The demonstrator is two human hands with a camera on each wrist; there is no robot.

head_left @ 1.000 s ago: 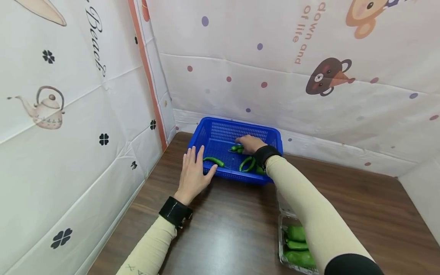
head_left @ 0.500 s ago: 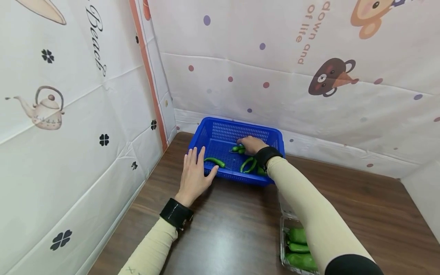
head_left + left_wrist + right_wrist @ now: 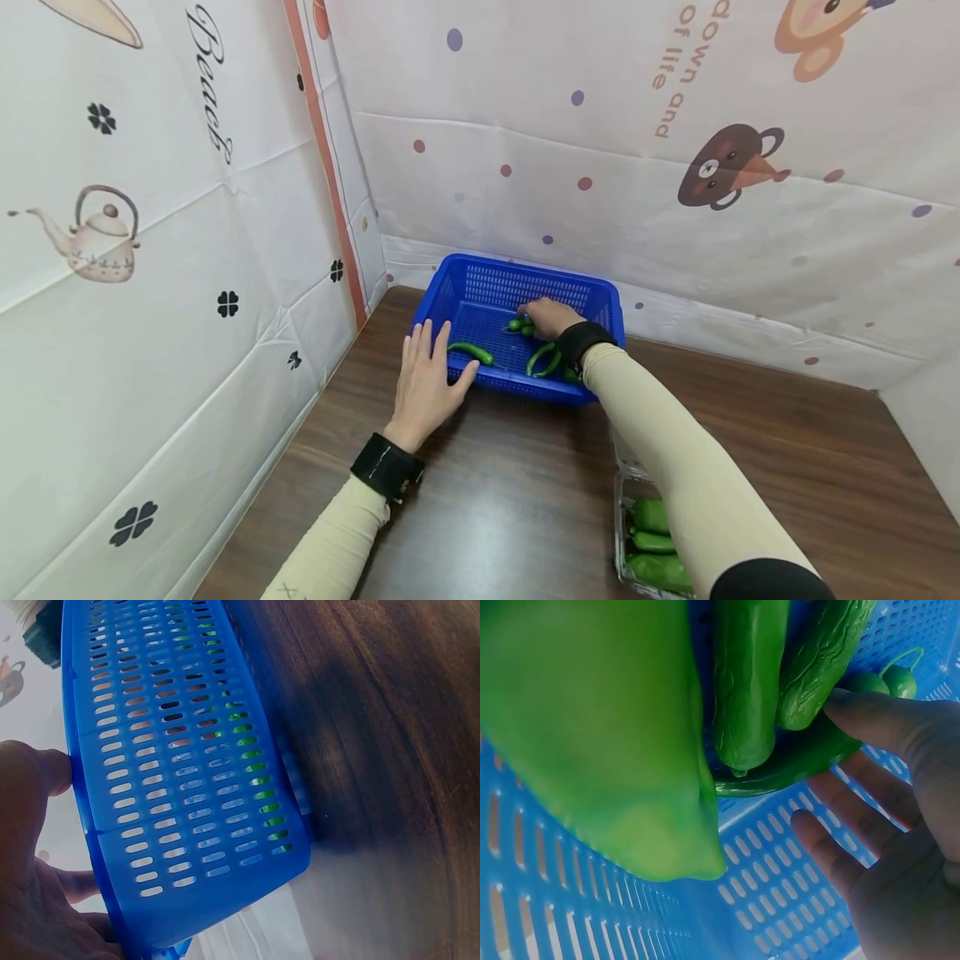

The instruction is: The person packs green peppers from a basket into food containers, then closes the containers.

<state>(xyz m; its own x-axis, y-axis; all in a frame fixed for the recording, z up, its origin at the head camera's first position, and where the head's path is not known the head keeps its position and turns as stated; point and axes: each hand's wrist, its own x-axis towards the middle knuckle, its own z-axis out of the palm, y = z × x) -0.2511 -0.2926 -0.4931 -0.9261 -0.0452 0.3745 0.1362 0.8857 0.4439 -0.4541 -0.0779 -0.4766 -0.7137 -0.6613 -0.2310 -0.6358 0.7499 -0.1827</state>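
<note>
Holding steady: almost nothing has shifted over the last second, only a slight camera drift. Left hand [image 3: 425,385] stays flat, fingers straight, pressed against the near-left corner of the basket [image 3: 480,275], bracing it on the table [image 3: 510,500]. Right hand [image 3: 551,317] remains inside the basket, fingers relaxed and spread by the peppers [image 3: 780,697], thumb touching one, gripping none. Looks like a pepper was just set down there. More peppers sit in the tray [image 3: 617,533] at near right.

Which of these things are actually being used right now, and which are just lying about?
In use:
blue basket
green peppers inside it
right hand, touching peppers in the basket
left hand, resting against the basket's side

Lying about:
clear plastic tray of peppers
wooden table
</note>
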